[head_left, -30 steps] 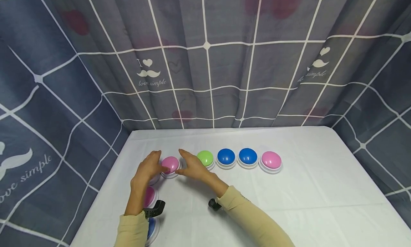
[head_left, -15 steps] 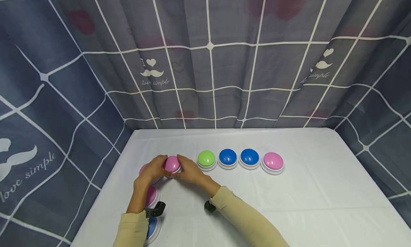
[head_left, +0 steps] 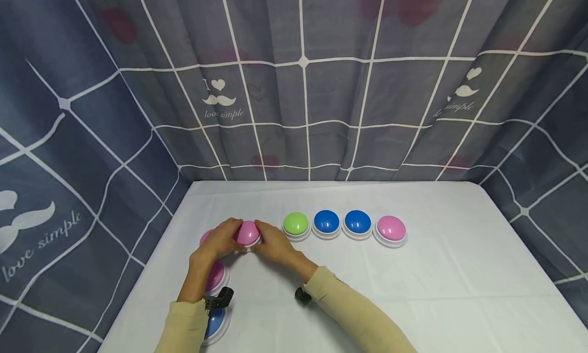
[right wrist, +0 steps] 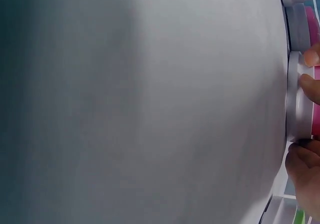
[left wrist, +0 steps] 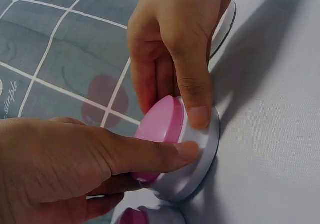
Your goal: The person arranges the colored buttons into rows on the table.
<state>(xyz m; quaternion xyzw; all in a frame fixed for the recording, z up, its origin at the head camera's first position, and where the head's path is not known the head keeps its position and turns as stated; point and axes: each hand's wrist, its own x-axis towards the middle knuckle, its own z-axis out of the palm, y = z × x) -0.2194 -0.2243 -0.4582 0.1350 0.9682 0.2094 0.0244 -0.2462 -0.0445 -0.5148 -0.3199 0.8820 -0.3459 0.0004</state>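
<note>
A domed pink push button (head_left: 248, 232) on a round white base sits on the white tabletop, between my two hands. My left hand (head_left: 222, 242) grips its left side and my right hand (head_left: 277, 247) grips its right side. In the left wrist view both thumbs press the near side of the white base (left wrist: 207, 146), close to each other, while the other fingers go behind the pink dome (left wrist: 159, 121). The right wrist view catches only part of this button (right wrist: 300, 104) and some fingertips at its base. Another pink button (head_left: 205, 236) is partly hidden behind my left hand.
Right of my hands stand a green button (head_left: 296, 223), two blue buttons (head_left: 326, 221) (head_left: 358, 222) and a pink button (head_left: 391, 228) in a row. Below my left hand are a pink button (head_left: 215, 275) and a blue button (head_left: 215, 322). Grid-patterned curtains (head_left: 275, 98) enclose the table.
Both hands have closed in from either side and now grip the pink button they stood apart around. My right hand has moved left, uncovering the green button.
</note>
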